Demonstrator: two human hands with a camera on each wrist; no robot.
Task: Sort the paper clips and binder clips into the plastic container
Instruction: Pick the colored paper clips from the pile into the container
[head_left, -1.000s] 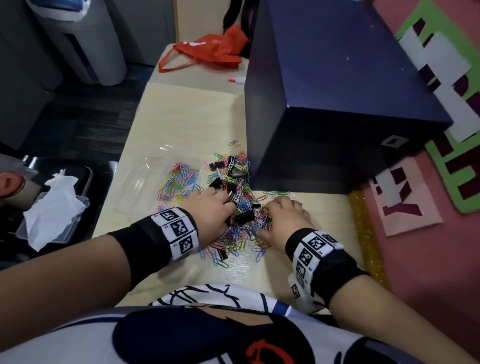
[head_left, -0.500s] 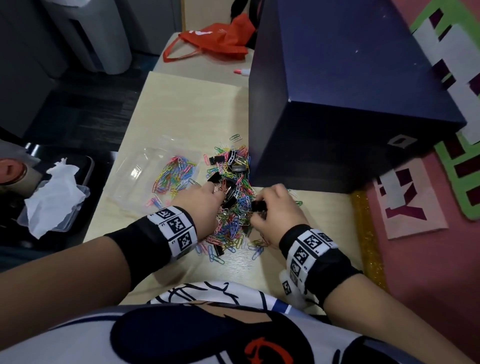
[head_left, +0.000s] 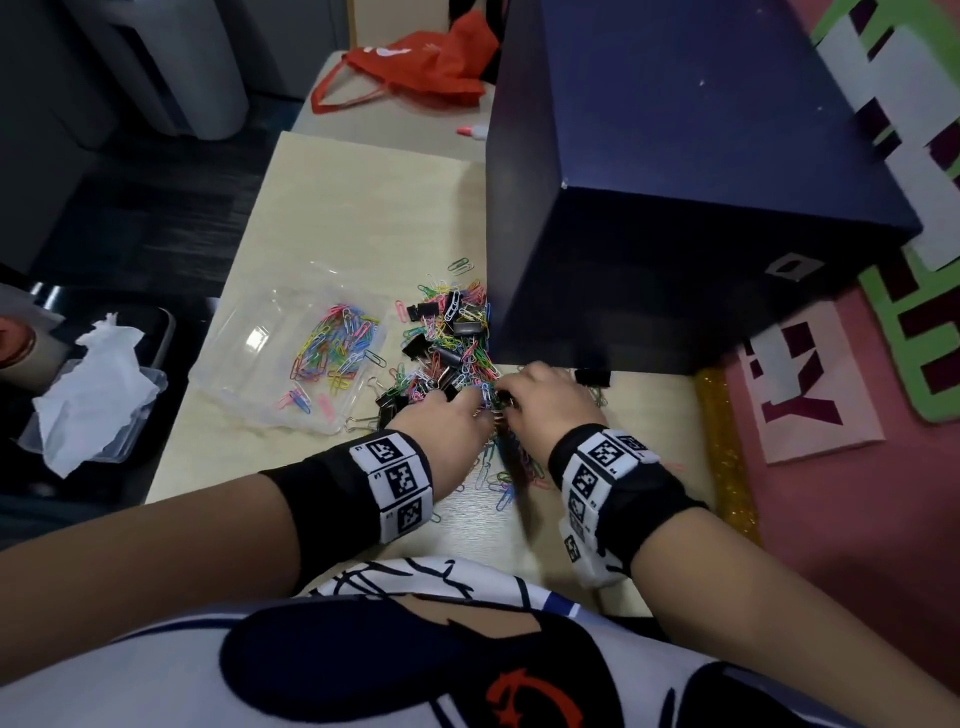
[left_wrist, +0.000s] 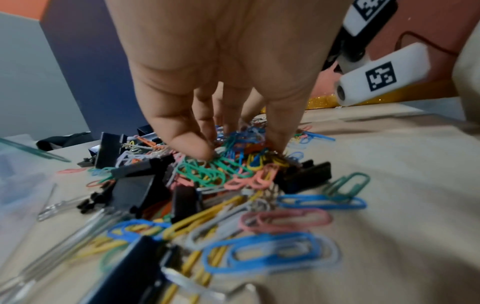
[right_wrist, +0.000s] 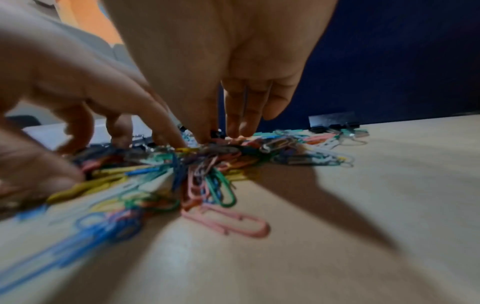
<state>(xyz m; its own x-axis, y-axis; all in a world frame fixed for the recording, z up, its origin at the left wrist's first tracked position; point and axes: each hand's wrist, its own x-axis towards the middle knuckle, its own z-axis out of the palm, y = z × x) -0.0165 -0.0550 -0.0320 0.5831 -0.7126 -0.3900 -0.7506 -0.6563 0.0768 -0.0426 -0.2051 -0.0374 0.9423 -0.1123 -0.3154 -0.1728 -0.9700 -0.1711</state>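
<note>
A mixed pile of coloured paper clips (head_left: 457, 358) and black binder clips (head_left: 470, 327) lies on the pale table against the dark box. The clear plastic container (head_left: 244, 374) stands left of the pile with several paper clips (head_left: 332, 343) inside. My left hand (head_left: 475, 402) reaches down with spread, fairly straight fingers (left_wrist: 192, 148) that press on the pile (left_wrist: 233, 170). My right hand (head_left: 511, 395) meets it from the right. Its thumb and straight fingers (right_wrist: 233, 123) come together on a bunch of paper clips (right_wrist: 207, 156). One binder clip (head_left: 592, 375) (right_wrist: 335, 121) lies apart beside the box.
A large dark blue box (head_left: 675, 182) fills the table's right half just behind the pile. A red bag (head_left: 421, 62) and a marker (head_left: 471, 132) lie at the far end. A tray with tissue (head_left: 93, 410) sits off the table's left edge. A glitter strip (head_left: 724, 447) marks the right edge.
Half a second ago my right hand held a black binder clip; now a binder clip lies by the box and that hand is back on the pile. My left hand shifted right to meet it.
</note>
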